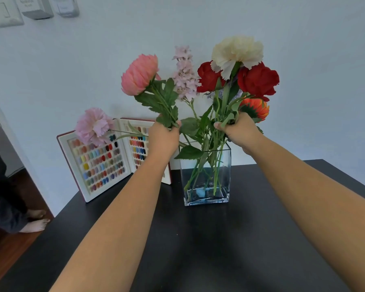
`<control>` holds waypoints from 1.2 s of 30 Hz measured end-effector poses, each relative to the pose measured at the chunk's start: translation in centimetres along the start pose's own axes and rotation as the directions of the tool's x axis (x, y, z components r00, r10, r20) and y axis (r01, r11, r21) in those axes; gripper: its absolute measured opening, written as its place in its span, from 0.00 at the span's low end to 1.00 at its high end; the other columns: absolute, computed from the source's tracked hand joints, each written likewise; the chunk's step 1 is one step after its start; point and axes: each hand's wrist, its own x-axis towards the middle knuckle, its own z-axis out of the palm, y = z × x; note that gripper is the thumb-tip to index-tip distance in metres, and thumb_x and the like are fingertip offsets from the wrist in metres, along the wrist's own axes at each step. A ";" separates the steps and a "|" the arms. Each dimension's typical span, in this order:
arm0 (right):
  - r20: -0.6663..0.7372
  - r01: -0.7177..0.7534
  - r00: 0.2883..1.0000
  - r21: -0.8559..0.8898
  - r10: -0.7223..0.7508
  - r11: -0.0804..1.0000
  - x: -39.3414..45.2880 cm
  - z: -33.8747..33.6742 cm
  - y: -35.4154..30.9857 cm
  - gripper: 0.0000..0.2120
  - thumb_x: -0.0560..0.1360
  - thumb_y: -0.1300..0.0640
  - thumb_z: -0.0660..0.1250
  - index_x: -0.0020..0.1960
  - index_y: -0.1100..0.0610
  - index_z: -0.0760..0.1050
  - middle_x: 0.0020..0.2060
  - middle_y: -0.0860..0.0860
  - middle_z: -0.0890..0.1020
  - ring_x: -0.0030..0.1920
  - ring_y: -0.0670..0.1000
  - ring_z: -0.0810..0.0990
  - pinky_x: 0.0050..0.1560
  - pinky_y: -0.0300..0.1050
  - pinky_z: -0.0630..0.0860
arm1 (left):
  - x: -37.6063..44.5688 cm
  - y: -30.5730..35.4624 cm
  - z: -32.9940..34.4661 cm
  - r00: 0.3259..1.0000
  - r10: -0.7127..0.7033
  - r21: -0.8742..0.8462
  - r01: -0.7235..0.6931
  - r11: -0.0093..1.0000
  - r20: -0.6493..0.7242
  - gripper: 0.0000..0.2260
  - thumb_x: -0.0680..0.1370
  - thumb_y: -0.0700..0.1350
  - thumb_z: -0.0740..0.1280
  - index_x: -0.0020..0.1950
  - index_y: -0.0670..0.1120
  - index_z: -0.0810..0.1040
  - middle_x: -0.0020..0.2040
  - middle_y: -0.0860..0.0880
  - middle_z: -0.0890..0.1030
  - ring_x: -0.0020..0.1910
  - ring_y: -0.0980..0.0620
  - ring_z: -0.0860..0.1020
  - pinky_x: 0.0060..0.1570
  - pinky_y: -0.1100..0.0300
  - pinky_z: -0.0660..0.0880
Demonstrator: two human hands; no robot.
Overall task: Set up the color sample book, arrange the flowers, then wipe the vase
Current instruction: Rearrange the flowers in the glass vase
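A clear square glass vase (223, 178) stands on the black table (198, 239) with several flower stems in it. My left hand (163, 137) grips the stem of a coral-pink flower (139, 74) just above the vase's left rim; a pale pink flower (93, 126) droops out to the left beside it. My right hand (240, 129) grips a bunch of stems above the vase: two red roses (259, 80), a cream flower (237, 50) and an orange flower (256, 108). A lilac spray (184, 74) rises between my hands. The color sample book (97, 163) stands open against the wall, left of the vase.
The white wall is right behind the book and vase. At the left, past the table's edge, a person's bare feet (36, 221) stand on a wooden floor. Switch plates (3, 13) hang high on the wall at the upper left.
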 end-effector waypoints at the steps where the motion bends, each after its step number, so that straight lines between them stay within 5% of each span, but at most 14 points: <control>1: 0.002 -0.004 1.000 -0.008 0.004 1.000 0.1 0.0 0.1 0.05 0.73 0.61 0.70 0.39 0.55 0.77 0.33 0.49 0.78 0.31 0.45 0.73 0.28 0.34 0.69 | 0.4 0.2 -0.2 1.000 -0.009 -0.029 0.009 1.000 -0.002 0.05 0.79 0.46 0.66 0.51 0.45 0.77 0.43 0.50 0.80 0.46 0.48 0.80 0.44 0.59 0.76; 4: -0.004 -0.007 1.000 -0.014 0.007 1.000 0.1 -0.1 0.1 0.04 0.73 0.61 0.69 0.43 0.63 0.78 0.35 0.54 0.77 0.34 0.50 0.71 0.32 0.41 0.69 | 1.5 1.2 -1.2 0.999 -0.043 -0.183 0.039 0.982 -0.017 0.01 0.80 0.44 0.64 0.49 0.49 0.75 0.47 0.46 0.84 0.46 0.45 0.83 0.49 0.45 0.81; 10: -0.005 -0.017 1.000 -0.044 0.017 0.999 0.4 -0.3 0.2 0.05 0.74 0.61 0.69 0.44 0.64 0.78 0.35 0.55 0.76 0.34 0.50 0.70 0.31 0.41 0.68 | 3.3 3.8 -3.9 0.993 0.022 -0.270 -0.052 0.962 -0.113 0.03 0.81 0.43 0.63 0.54 0.47 0.75 0.43 0.50 0.83 0.37 0.56 0.84 0.35 0.62 0.80; 16: 0.003 -0.009 1.000 -0.067 0.010 0.998 0.4 -0.2 0.1 0.08 0.75 0.61 0.67 0.37 0.59 0.74 0.31 0.52 0.73 0.31 0.50 0.68 0.31 0.41 0.66 | 3.9 5.9 -6.3 0.983 0.119 -0.293 -0.156 0.943 -0.141 0.05 0.82 0.43 0.62 0.55 0.45 0.76 0.43 0.51 0.83 0.40 0.54 0.84 0.38 0.62 0.80; 24: -0.005 -0.018 1.000 -0.077 0.018 0.997 0.7 -0.2 0.3 0.08 0.75 0.62 0.66 0.46 0.68 0.76 0.35 0.57 0.74 0.34 0.52 0.69 0.33 0.44 0.67 | 3.8 9.0 -10.0 0.952 0.242 -0.317 -0.293 0.902 -0.189 0.05 0.81 0.44 0.62 0.54 0.45 0.76 0.42 0.51 0.83 0.41 0.51 0.84 0.38 0.60 0.80; 36: -0.010 -0.024 1.000 -0.079 0.023 0.997 0.6 -0.2 0.3 0.07 0.75 0.62 0.66 0.38 0.58 0.72 0.31 0.54 0.73 0.31 0.50 0.68 0.32 0.42 0.66 | 2.7 10.7 -9.5 0.967 0.249 -0.419 -0.250 0.873 -0.058 0.05 0.83 0.41 0.60 0.53 0.46 0.75 0.42 0.50 0.83 0.40 0.53 0.84 0.37 0.62 0.79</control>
